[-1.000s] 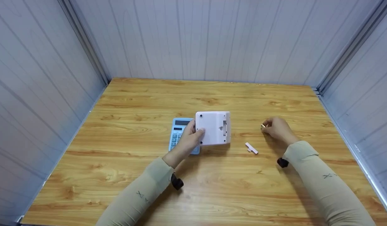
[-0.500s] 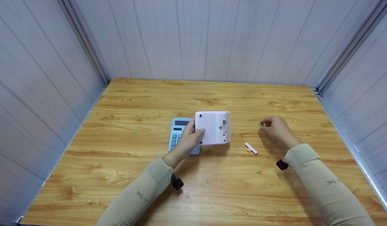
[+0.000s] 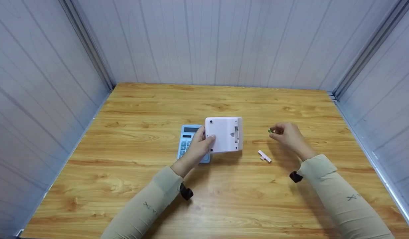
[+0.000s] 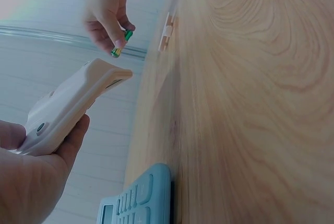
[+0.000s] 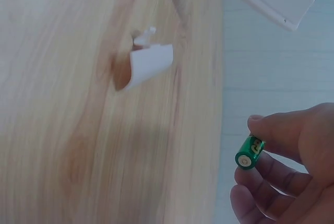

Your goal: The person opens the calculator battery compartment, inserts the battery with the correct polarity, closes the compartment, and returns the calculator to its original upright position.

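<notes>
My left hand [image 3: 202,146] grips a pale pink calculator [image 3: 222,134] by its left edge, thumb on the back. The calculator's underside faces up, and its battery compartment [image 3: 236,134] lies uncovered along the right side. Between thumb and fingers, my right hand [image 3: 289,137] pinches a small green battery [image 5: 250,152], held to the right of the calculator and apart from it. In the left wrist view the battery [image 4: 122,43] shows above the calculator's far end. A pale pink battery cover [image 3: 264,156] rests on the table between the hands, nearer the right one.
Under my left hand lies a light blue calculator [image 3: 188,141], face up and partly hidden by the hand and the pink one. The wooden table [image 3: 151,106] is bounded by a panelled back wall [image 3: 204,43] and side walls.
My right hand has moved a little left with the battery, closer to the pink calculator, and the battery's green side has turned into sight. The left hand has stayed nearly still.
</notes>
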A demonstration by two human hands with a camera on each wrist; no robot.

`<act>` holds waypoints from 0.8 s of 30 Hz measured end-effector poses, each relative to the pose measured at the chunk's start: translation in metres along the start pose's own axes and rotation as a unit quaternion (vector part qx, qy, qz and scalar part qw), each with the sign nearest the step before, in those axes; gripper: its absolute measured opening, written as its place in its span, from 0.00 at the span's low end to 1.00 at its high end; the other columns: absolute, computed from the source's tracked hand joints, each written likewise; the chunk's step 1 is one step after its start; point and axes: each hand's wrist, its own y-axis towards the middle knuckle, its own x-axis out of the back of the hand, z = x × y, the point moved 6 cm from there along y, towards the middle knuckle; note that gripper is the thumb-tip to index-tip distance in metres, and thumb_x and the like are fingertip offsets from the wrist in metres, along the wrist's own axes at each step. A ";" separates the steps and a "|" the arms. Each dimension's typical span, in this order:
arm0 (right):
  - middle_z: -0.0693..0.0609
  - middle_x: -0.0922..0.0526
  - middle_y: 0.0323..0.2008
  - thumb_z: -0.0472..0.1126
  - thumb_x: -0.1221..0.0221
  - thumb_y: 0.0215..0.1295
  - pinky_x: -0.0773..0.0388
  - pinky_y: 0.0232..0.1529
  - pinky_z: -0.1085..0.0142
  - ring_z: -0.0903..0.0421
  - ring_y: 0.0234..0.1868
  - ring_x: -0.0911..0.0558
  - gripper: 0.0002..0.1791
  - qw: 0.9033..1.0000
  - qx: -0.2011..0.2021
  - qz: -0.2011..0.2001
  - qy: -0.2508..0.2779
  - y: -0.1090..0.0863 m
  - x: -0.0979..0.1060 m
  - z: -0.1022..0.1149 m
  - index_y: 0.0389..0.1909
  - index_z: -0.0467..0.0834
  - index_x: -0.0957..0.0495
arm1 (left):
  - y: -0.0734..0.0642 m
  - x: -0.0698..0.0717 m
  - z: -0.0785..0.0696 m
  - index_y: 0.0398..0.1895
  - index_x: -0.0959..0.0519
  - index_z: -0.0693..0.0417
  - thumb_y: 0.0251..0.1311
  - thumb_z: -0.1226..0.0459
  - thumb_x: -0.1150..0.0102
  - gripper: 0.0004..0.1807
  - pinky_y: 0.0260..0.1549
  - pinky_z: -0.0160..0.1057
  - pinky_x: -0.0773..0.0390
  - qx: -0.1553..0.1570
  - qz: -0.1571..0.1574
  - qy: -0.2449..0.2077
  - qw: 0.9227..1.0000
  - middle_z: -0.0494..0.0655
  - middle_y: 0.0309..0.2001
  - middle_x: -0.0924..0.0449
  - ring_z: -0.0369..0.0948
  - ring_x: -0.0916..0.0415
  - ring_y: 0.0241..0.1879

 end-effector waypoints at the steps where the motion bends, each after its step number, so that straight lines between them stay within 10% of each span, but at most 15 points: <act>1: 0.41 0.13 0.37 0.34 0.34 0.75 0.25 0.31 0.70 0.56 0.35 0.21 0.14 1.000 0.001 -0.001 0.002 -0.001 0.000 0.001 0.54 0.29 0.14 | 0.000 0.000 0.000 0.82 0.41 0.58 0.84 0.69 0.58 0.27 0.65 0.56 0.15 0.000 0.000 -0.001 1.000 0.62 0.73 0.25 0.57 0.22 0.71; 24: 0.42 0.11 0.38 0.32 0.32 0.73 0.21 0.36 0.75 0.59 0.35 0.18 0.10 0.995 0.055 -0.022 0.076 -0.019 -0.018 0.035 0.51 0.32 0.13 | 0.000 0.000 0.004 0.81 0.41 0.60 0.84 0.68 0.57 0.27 0.66 0.55 0.15 0.006 0.002 -0.005 1.000 0.62 0.73 0.25 0.56 0.22 0.71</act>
